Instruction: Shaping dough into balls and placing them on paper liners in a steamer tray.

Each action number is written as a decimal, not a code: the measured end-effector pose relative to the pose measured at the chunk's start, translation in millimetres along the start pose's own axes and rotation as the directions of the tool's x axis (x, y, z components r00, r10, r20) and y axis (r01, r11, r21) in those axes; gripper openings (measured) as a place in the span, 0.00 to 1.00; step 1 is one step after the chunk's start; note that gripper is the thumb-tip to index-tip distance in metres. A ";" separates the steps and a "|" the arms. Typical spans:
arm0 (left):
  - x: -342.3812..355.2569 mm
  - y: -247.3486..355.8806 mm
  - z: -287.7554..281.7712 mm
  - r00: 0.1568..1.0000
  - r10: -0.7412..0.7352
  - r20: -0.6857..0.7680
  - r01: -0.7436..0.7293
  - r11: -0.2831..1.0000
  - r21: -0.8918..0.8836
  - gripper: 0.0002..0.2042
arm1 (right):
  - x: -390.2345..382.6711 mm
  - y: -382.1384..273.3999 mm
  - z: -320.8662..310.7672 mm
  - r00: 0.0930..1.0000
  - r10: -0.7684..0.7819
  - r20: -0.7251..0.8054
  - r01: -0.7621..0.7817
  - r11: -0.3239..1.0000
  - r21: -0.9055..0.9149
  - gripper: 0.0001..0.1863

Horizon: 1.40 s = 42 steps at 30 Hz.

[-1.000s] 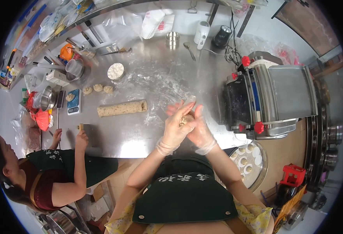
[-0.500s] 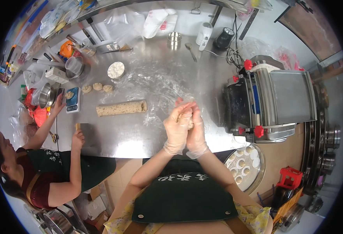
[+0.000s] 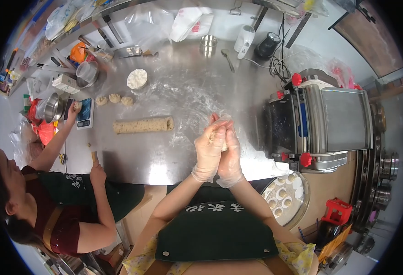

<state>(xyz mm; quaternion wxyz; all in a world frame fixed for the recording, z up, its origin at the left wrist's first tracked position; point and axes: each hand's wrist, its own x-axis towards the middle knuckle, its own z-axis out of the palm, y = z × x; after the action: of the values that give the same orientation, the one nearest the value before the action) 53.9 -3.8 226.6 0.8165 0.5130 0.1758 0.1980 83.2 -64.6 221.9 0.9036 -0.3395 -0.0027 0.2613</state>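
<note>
My left hand and my right hand, both in clear plastic gloves, are cupped together just above the near part of the steel table. Between the palms they hold a pale piece of dough, mostly hidden by the fingers. To their left lies a thick speckled log of dough, its right end cut. Beyond the log, several small dough pieces sit in a row. White flour is smeared over the steel beyond my hands.
At left a co-worker's hand holds a dough piece beside a digital scale; the other grips a scraper. A bowl of flour stands further back. A dough roller machine is at right, above a round tray with dough pieces.
The co-worker has lifted the dough piece off the scale and shifted the scraper nearer the table edge. My hands stay pressed together round the dough, with slight finger movement.
</note>
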 end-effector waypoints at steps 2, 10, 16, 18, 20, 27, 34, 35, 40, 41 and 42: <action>9.3 0.3 -12.1 0.998 0.066 0.024 -0.070 0.968 0.241 0.31 | 7.0 -7.1 -9.6 0.992 0.126 0.014 -0.126 0.992 -0.010 0.35; 16.2 -1.6 -16.5 0.992 -0.014 0.128 -0.005 0.990 0.143 0.28 | 14.5 -18.8 -9.5 0.956 0.271 0.107 -0.276 0.961 0.027 0.37; 13.5 16.9 -9.9 0.986 0.111 0.127 -0.150 0.920 0.363 0.24 | 14.0 -24.3 -9.9 0.997 0.074 0.037 -0.075 0.997 0.032 0.34; 23.7 42.3 -7.7 0.754 0.486 0.442 -0.503 -0.005 0.864 0.27 | 20.5 -47.8 -20.8 0.884 0.424 0.196 -0.423 0.905 -0.051 0.32; 17.6 16.3 -16.9 0.931 0.212 0.297 -0.356 0.705 0.613 0.30 | 24.0 -46.3 -28.9 0.833 0.489 0.258 -0.504 0.864 -0.008 0.31; 8.5 -1.8 -3.7 0.995 0.060 0.075 -0.076 0.968 0.238 0.26 | 9.6 -14.3 -17.4 0.991 0.115 0.064 -0.121 0.989 0.089 0.25; 10.4 17.4 3.7 0.974 -0.060 0.218 -0.067 0.846 0.530 0.28 | 28.8 -48.5 -34.2 0.809 0.510 0.293 -0.477 0.860 -0.178 0.38; 8.5 3.9 8.0 0.993 0.044 0.109 -0.077 0.945 0.318 0.26 | 23.7 -44.3 -31.7 0.861 0.440 0.255 -0.437 0.896 -0.073 0.36; -3.2 -9.4 16.9 0.996 0.082 -0.034 -0.062 0.916 0.396 0.24 | 12.3 -27.5 -33.5 0.953 0.287 0.102 -0.296 0.950 0.096 0.30; -2.4 -9.0 14.4 0.995 0.083 -0.049 -0.057 0.917 0.395 0.24 | 18.1 -36.7 -38.4 0.922 0.378 0.082 -0.384 0.920 0.074 0.30; 2.1 -4.2 11.6 0.966 0.257 -0.017 -0.207 0.814 0.542 0.26 | 26.3 -45.8 -48.2 0.915 0.394 0.087 -0.400 0.914 0.068 0.30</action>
<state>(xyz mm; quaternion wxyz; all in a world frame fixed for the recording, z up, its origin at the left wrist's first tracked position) 62.0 -13.3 227.4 0.6016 0.7286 0.1965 0.2617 136.1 -110.5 208.5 0.8445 -0.2852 0.0449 0.4510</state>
